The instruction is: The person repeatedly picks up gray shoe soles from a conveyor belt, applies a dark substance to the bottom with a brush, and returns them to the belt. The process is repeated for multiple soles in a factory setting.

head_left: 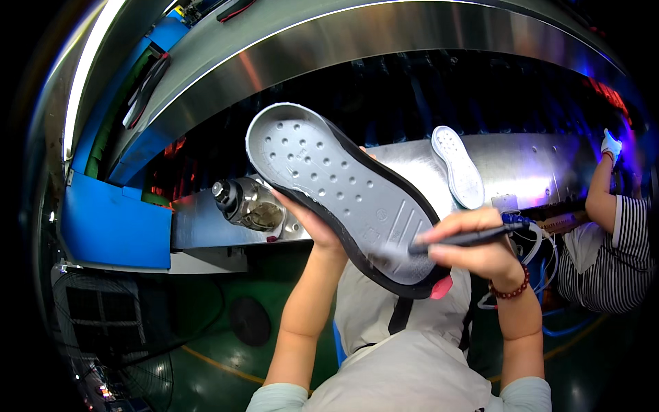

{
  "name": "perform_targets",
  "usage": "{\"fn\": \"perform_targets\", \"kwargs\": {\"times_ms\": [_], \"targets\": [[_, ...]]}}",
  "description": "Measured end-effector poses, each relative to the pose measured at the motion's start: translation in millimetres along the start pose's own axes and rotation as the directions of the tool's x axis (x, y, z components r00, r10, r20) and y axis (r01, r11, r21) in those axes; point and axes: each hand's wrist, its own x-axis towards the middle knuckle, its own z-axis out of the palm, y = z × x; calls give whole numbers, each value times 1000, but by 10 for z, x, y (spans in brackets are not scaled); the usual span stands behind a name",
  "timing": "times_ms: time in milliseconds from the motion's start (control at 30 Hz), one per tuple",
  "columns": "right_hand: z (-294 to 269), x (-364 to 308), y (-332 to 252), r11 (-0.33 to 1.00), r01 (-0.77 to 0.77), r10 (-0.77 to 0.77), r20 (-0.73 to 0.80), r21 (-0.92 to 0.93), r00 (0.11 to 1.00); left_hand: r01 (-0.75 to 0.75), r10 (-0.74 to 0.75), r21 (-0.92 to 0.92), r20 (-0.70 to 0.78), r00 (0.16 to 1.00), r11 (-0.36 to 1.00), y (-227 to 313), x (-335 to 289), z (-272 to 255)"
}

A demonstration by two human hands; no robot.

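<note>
My left hand (pixel 317 225) is closed around the side of a large shoe sole (pixel 329 165), holding it tilted above my lap. The sole has a grey dimpled inner face, a raised black rim and a pink tip at its lower end; most of my left fingers are hidden behind it. My right hand (pixel 484 244) pinches a slim black-handled brush (pixel 467 239). Its head is at the lower part of the sole's inner face, where motion blurs the bristles. A whitish wet-looking patch shows there. A second, pale sole (pixel 458 168) lies on the metal bench beyond my right hand.
A clear bottle with a dark lid (pixel 254 204) lies at the bench's left. Behind runs a grey conveyor (pixel 384 24) carrying soles (pixel 147 89). A blue box (pixel 113 223) and a fan (pixel 113 329) stand left. A co-worker in stripes (pixel 611 254) sits right, near white cables (pixel 539 254).
</note>
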Motion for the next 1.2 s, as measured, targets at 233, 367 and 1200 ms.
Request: {"fn": "perform_targets", "kwargs": {"times_ms": [233, 367, 1200], "targets": [[-25, -71, 80, 972, 235, -236, 227, 33, 945, -14, 18, 55, -79, 997, 998, 132, 23, 74], [-182, -125, 271, 994, 89, -86, 39, -70, 996, -35, 41, 79, -80, 996, 996, 46, 42, 68], [192, -116, 165, 801, 52, 26, -122, 597, 992, -52, 60, 184, -38, 997, 981, -79, -482, 280]]}}
